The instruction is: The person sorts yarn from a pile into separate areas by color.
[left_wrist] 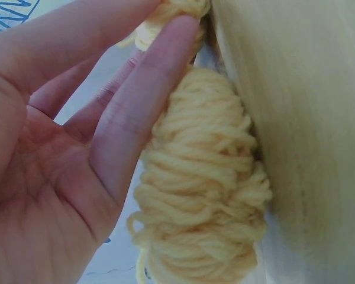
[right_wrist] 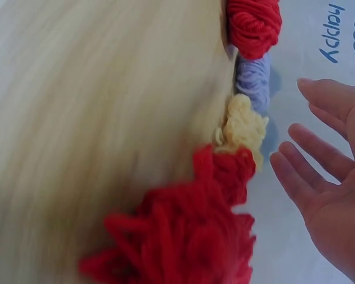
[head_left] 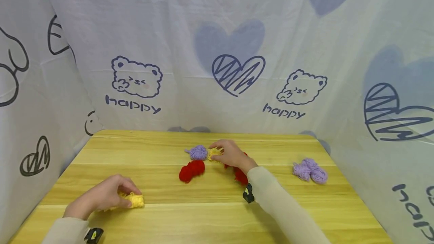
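Note:
At the left front of the table, my left hand [head_left: 105, 193] pinches a yellow yarn bundle [head_left: 136, 200] between thumb and fingers. The left wrist view shows a thick wound lobe of the yellow yarn [left_wrist: 201, 189] beside the thumb, and another part lies at the fingertips. My right hand [head_left: 232, 155] hovers by a second yellow yarn bundle [head_left: 214, 154] at the back middle. In the right wrist view, the fingers of the right hand [right_wrist: 331, 160] are spread loosely, apart from this yellow bundle [right_wrist: 245, 127]. A red yarn bundle [head_left: 241, 176] is partly hidden beneath the right wrist.
A purple yarn bundle [head_left: 198, 152] lies just left of the second yellow one, with another red bundle [head_left: 191, 171] in front of it. Farther right lies a lighter purple bundle [head_left: 310, 170]. Printed cloth [head_left: 186, 97] hangs around the wooden table [head_left: 190, 221].

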Available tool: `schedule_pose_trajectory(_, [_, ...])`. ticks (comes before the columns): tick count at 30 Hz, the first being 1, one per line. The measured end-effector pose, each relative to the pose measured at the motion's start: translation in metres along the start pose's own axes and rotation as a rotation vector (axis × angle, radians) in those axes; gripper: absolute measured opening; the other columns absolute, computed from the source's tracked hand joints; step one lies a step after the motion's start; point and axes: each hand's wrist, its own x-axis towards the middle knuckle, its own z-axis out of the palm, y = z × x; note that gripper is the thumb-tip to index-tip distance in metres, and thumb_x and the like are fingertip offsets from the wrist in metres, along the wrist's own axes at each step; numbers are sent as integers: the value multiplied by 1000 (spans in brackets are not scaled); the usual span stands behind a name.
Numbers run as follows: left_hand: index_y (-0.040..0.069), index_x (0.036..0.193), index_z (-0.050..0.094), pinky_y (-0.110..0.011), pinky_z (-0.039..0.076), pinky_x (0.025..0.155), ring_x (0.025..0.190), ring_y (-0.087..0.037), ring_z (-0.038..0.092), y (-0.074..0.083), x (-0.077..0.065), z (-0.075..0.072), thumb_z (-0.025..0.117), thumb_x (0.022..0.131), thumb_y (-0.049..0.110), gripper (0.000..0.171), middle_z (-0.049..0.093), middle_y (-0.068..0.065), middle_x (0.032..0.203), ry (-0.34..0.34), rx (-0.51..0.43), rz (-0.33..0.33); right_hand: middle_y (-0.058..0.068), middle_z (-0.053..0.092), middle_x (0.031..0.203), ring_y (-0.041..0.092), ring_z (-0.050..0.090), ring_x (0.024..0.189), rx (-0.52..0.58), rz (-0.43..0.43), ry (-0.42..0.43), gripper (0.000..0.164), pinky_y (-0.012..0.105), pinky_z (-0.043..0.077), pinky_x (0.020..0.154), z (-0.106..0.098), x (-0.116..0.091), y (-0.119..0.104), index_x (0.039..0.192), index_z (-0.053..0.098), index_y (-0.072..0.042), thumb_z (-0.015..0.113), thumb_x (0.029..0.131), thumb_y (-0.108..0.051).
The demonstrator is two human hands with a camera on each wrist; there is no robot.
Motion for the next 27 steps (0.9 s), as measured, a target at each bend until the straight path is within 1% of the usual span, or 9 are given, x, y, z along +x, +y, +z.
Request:
schedule_pose_trajectory(3, [15,109,81,-48,59,92,102,-10,70,0,0,0,86,80,9,30,75,-1,109,-3,-7,4,18,70,132,42,65,121,8,6,2,34,51,58,100,6,5,-1,126,71,0,76,93,-10])
schedule_pose_trajectory(8, [15,109,81,-47,60,92,102,-10,70,-1,-1,0,86,80,10,29,74,-1,108,1,0,13,19,69,132,45,63,124,0,-18,11,34,54,56,102,13,13,-2,125,72,0,76,93,-10])
schedule_pose_trajectory(12, [15,109,81,-48,59,93,102,-11,70,-1,-1,0,86,80,9,29,74,0,108,4,5,13,19,70,131,43,63,124,-6,-29,6,34,54,55,104,16,19,-4,124,72,1,76,93,-11])
schedule_pose_trajectory(14, [15,109,81,-47,60,93,102,-13,70,-1,0,0,85,80,8,29,74,-1,108,3,4,14,17,70,131,41,63,125,-9,-19,-2,34,53,54,106,18,21,-5,125,72,0,76,93,-12])
schedule_pose_trajectory(15, [15,109,81,-44,60,92,102,-13,71,-1,0,0,85,81,9,29,74,-1,108,3,7,13,16,70,132,39,63,126,-17,-13,-4,35,52,54,106,20,23,-5,126,72,-1,76,93,-13])
schedule_pose_trajectory(19, [15,109,81,-40,61,91,102,-12,71,0,0,0,86,81,10,29,75,-1,108,3,9,20,12,71,132,34,62,129,-30,20,-11,35,50,51,111,25,30,-7,126,73,-5,78,92,-16])
schedule_pose_trajectory(21, [15,108,81,-38,62,91,101,-9,70,-1,0,0,86,80,10,29,75,0,108,6,14,21,11,71,132,32,61,130,-42,37,-18,35,48,49,113,27,33,-8,125,74,-6,78,92,-18])
schedule_pose_trajectory(23, [14,108,81,-40,61,91,101,-9,70,0,-1,0,86,80,10,29,75,-1,107,8,11,27,10,71,133,32,60,131,-55,50,-31,35,48,47,115,28,36,-9,126,74,-7,78,93,-17])
schedule_pose_trajectory(27, [13,108,81,-40,62,90,100,-10,70,0,-1,0,86,80,9,29,75,-1,107,9,15,34,8,69,135,30,59,133,-100,67,-65,36,47,45,117,29,41,-9,128,73,-9,77,93,-16])
